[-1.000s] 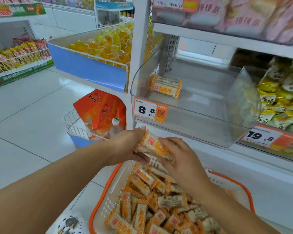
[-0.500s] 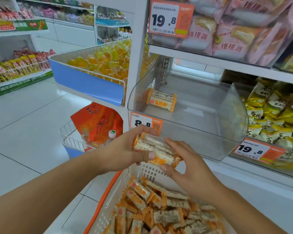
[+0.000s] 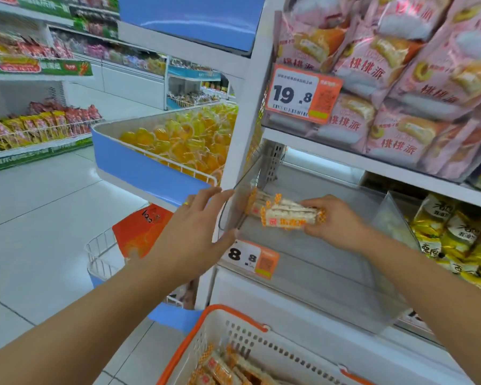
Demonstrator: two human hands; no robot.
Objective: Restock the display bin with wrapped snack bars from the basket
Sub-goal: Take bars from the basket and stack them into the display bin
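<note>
My right hand (image 3: 335,218) is inside the clear plastic display bin (image 3: 317,273) and grips a small bundle of wrapped snack bars (image 3: 289,213), white with orange checked ends. The bundle hovers at the bin's back left, right beside snack bars lying there (image 3: 254,202). My left hand (image 3: 197,232) is open, fingers spread, and rests against the bin's front left corner. The white basket with orange rim (image 3: 233,326) sits below the shelf at the bottom of the view, with several more snack bars (image 3: 222,369) in it.
A price tag reading 8.8 (image 3: 250,258) hangs on the bin's front. Yellow packets (image 3: 456,240) fill the bin to the right. Pink cake bags (image 3: 400,79) sit on the shelf above. A blue tray of orange jellies (image 3: 178,143) and a wire rack stand at the left.
My right hand has lifted the snack bars from above the basket into the bin. My left hand has let go of them and moved to the bin's corner. The view has tilted upward.
</note>
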